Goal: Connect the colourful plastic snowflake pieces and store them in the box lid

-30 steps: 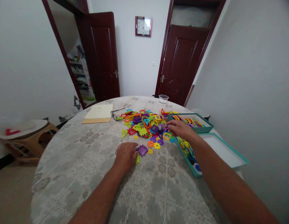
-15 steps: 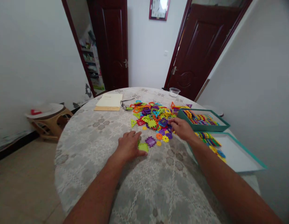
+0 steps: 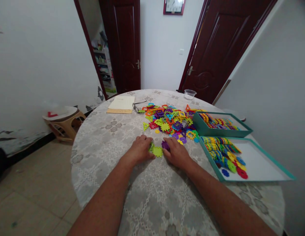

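My left hand (image 3: 139, 150) rests on the round table, fingers curled against a lime green toothed plastic piece (image 3: 157, 151). My right hand (image 3: 175, 151) lies just right of it, fingers bent over a purple toothed piece (image 3: 164, 144) that is partly hidden. Both hands meet at these two pieces. Beyond them spreads a heap of several colourful interlocking pieces (image 3: 171, 120).
A teal box (image 3: 204, 130) with sorted pieces and a teal tray (image 3: 255, 164) with rows of pieces sit at the right. Glasses (image 3: 137, 107), a notebook (image 3: 121, 104) and a clear cup (image 3: 189, 94) lie at the far side. A stool (image 3: 61, 119) stands left of the lace-covered table (image 3: 154, 196).
My right hand has come back from the heap's right side to the purple piece beside my left hand. The green piece now shows between both hands. The view shifted left.
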### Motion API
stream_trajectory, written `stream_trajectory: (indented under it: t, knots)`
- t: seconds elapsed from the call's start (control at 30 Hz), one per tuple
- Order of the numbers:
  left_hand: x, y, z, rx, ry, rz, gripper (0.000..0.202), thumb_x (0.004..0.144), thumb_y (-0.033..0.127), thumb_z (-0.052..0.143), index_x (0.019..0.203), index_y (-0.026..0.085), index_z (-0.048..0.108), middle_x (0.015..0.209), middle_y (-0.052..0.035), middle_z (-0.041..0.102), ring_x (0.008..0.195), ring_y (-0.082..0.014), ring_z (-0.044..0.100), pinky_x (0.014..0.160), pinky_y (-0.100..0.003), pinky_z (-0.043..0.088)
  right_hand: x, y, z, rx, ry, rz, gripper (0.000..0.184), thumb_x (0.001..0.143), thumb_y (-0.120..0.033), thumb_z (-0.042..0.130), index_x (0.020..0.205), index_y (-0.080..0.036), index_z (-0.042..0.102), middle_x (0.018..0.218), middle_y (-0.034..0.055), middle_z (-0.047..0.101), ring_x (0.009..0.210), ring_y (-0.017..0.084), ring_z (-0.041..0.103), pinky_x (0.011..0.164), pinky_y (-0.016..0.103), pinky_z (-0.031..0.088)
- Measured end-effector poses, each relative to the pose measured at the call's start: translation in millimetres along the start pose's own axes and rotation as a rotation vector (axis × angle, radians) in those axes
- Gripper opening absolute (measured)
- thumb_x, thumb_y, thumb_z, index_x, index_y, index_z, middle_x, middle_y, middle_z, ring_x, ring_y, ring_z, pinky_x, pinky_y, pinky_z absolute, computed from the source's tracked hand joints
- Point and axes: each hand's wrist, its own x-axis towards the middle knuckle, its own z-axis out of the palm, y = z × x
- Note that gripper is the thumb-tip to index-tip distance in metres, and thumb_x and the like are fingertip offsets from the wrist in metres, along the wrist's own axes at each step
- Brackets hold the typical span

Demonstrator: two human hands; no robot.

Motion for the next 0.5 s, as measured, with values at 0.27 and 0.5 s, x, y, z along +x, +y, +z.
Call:
stream_trajectory:
  t: [0.27, 0.5]
  knots:
    - [1, 6, 10.2, -0.132, 0.094, 0.003, 0.055, 0.076, 0.030, 0.080, 0.129, 0.024, 0.068, 0.126, -0.0121, 0.061, 0.119, -0.0327, 0.056, 0.105, -0.041, 0.046, -12, -1, -5, 0.143, 0.024, -0.125, 0.047, 0.092, -0.036, 0.070, 0.136, -0.024, 0.061, 0.132, 0.0126, 0.061, 0.119, 0.028, 0.060, 0.100, 0.042, 0.051]
    - [8, 8, 16.5, -0.077, 0.110, 0.148, 0.037, 0.086, 0.030, 0.071, 0.121, 0.019, 0.070, 0.124, -0.0135, 0.066, 0.118, -0.0318, 0.057, 0.108, -0.043, 0.043, -14, -8, -13, 0.129, -0.057, -0.119, 0.039, 0.091, -0.033, 0.072, 0.126, -0.020, 0.065, 0.117, 0.0100, 0.060, 0.107, 0.024, 0.060, 0.095, 0.036, 0.049]
